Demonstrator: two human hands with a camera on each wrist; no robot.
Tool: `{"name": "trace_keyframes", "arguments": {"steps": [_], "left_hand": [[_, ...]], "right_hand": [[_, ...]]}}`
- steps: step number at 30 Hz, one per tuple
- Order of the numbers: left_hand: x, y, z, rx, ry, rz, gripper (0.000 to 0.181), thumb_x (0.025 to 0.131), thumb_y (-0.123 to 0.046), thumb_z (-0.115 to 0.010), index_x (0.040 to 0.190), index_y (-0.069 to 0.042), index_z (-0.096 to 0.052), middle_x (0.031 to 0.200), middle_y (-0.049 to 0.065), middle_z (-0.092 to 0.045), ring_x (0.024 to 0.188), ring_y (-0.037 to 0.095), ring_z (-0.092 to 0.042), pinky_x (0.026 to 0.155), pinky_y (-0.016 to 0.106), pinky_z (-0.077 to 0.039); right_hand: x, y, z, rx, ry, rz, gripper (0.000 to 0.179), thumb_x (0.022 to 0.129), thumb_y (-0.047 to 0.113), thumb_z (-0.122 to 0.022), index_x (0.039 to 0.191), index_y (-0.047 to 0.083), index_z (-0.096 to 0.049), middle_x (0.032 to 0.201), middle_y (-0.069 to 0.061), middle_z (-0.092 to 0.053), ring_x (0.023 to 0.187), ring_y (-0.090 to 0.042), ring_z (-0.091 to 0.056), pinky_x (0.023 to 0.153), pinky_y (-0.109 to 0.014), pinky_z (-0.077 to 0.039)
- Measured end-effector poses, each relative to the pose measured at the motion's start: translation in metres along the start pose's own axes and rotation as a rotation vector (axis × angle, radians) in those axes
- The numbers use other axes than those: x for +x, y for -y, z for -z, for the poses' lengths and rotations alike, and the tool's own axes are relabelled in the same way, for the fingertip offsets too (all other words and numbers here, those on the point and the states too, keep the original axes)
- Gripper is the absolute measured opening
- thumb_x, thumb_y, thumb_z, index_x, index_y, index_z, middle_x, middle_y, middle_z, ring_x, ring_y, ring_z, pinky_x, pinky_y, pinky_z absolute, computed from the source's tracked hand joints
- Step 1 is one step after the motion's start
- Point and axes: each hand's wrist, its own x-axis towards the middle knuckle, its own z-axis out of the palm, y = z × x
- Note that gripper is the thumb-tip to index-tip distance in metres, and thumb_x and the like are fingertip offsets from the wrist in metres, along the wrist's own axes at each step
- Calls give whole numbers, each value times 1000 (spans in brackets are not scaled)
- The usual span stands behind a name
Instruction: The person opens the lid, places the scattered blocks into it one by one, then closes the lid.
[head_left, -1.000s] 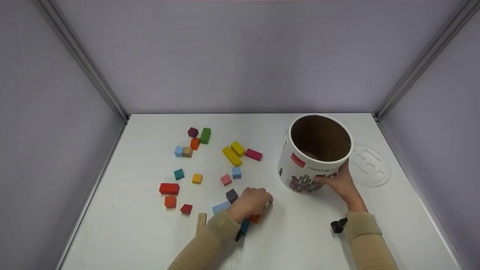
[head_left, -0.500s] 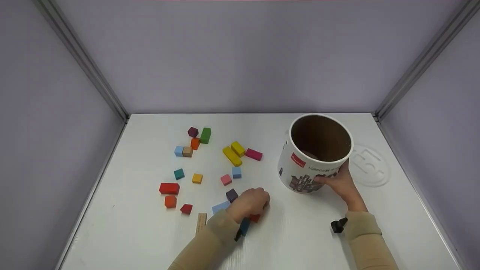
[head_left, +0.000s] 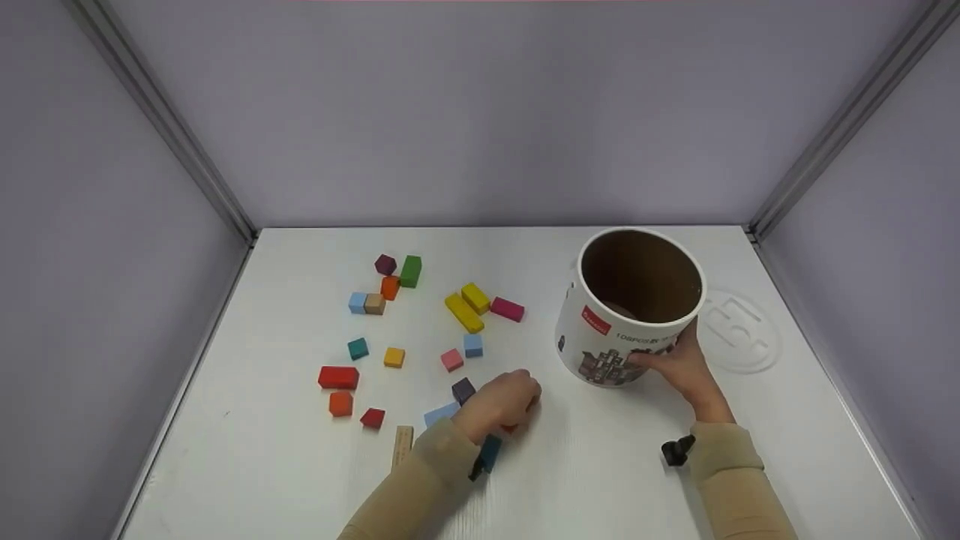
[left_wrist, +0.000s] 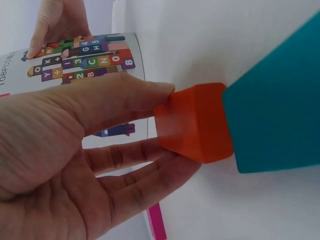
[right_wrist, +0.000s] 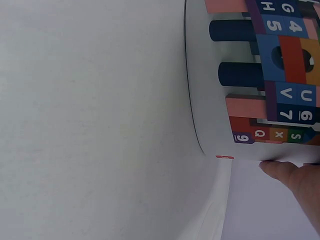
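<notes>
My left hand (head_left: 501, 405) is over the near middle of the table and pinches an orange block (left_wrist: 187, 125) between thumb and fingers. In the head view only a sliver of that block shows under the hand. A teal block (left_wrist: 280, 115) lies right beside it, on the wrist side; whether the two touch I cannot tell. With thumb in front, my right hand (head_left: 682, 371) grips the lower right side of a white printed bucket (head_left: 574, 349). The bucket stands open at the top, tilted slightly; its bottom is mostly hidden.
Around the left hand lie a dark grey block (head_left: 463, 390), a light blue block (head_left: 441, 414) and a wooden block (head_left: 403, 444). Several coloured blocks, among them a red one (head_left: 339, 377), spread leftward. A clear round lid (head_left: 742, 330) lies right of the bucket.
My left hand has shifted slightly, and less of the orange block shows beneath it, while more of the teal block is uncovered. The right hand and bucket have stayed put.
</notes>
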Motion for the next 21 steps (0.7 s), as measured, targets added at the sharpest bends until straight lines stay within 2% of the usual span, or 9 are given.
{"name": "trace_keyframes", "arguments": {"steps": [3, 6, 12, 21], "left_hand": [[0, 1, 1, 8, -39, -43, 16, 91, -5, -69, 106, -11, -69, 86, -1, -53, 77, 18, -54, 66, 22, -51], [1, 3, 2, 53, -96, -93, 17, 91, -8, -70, 108, -10, -70, 85, -2, -54, 76, 17, -53, 74, 21, -51], [4, 3, 4, 103, -165, -128, 22, 93, -12, -68, 115, -9, -72, 93, 0, -61, 82, 15, -54, 86, 25, -52], [4, -2, 14, 183, -266, -187, 29, 90, -11, -72, 119, -12, -72, 96, 3, -63, 81, 16, -55, 80, 22, -51]], "right_hand": [[0, 0, 0, 6, -1, 5, 124, 66, -6, -87, 154, 11, -1, 151, -23, -23, 141, -43, -18, 113, -61, -14], [1, 0, 0, -2, 2, -6, 124, 66, -5, -87, 153, 11, 0, 151, -24, -23, 141, -43, -18, 113, -60, -15], [1, 1, -1, 3, 14, -37, 124, 67, -2, -88, 153, 12, 0, 147, -23, -26, 138, -42, -24, 114, -55, -21], [1, 2, -1, -10, 13, -20, 124, 67, -2, -88, 153, 12, 0, 148, -23, -26, 139, -42, -22, 114, -57, -19]]}}
